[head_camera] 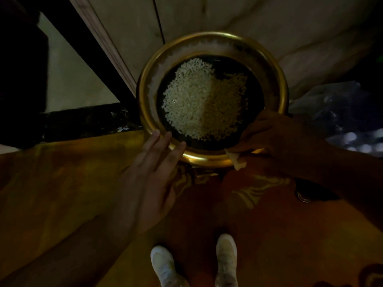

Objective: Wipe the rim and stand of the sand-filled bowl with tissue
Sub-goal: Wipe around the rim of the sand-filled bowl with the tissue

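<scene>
Two hands at the round brass sand-filled bowl (213,98): left hand (149,179) flat, fingers spread on near rim; right hand (275,137) pinching crumpled white tissue (236,159) there, stand hidden beneath, clear plastic bag (335,106) right.

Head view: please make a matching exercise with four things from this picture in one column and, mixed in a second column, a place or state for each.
1. left hand
2. right hand
3. white shoes
4. pale grains

a. on the orange carpet
b. heaped inside the bowl
c. fingertips resting on the near rim of the brass bowl
d. pressing a tissue on the rim

Pairs: 1-c, 2-d, 3-a, 4-b
</scene>
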Motion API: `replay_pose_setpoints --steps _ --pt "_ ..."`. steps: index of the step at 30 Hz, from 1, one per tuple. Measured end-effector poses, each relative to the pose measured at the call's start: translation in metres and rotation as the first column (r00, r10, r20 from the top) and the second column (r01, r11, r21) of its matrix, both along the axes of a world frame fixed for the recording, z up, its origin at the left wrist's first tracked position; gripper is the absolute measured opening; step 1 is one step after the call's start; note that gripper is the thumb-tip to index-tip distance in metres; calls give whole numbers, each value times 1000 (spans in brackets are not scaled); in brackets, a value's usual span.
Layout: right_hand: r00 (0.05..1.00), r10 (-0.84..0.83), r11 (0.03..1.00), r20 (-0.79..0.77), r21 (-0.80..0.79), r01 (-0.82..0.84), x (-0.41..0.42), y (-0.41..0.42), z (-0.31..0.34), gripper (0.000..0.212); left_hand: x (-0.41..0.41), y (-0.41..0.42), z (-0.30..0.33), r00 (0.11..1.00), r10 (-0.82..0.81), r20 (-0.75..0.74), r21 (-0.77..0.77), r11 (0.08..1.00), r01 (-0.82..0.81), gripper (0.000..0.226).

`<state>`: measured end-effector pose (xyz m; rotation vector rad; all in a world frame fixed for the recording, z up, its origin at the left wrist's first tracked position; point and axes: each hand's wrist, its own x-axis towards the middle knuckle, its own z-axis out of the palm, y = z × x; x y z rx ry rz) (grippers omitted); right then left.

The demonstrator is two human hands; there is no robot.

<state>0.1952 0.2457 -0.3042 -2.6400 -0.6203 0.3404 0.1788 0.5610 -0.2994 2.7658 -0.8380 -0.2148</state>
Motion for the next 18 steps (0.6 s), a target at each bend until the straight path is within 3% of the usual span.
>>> replay_pose_setpoints --steps 3,9,12,18 --pt "998 -55 997 -12 47 55 1 -2 -1 27 3 5 -9 999 -38 1 -15 999 38 74" --pt "987 -96 992 133 98 83 -3 -8 -3 12 17 14 -19 998 -63 22 -40 997 64 76" --pt "982 -154 982 111 131 140 -8 -10 -6 12 17 17 -23 996 -74 46 -60 995 77 77" --pt "878 -153 985 453 136 101 -16 -3 -15 17 12 17 -24 997 -48 60 -57 997 52 79"
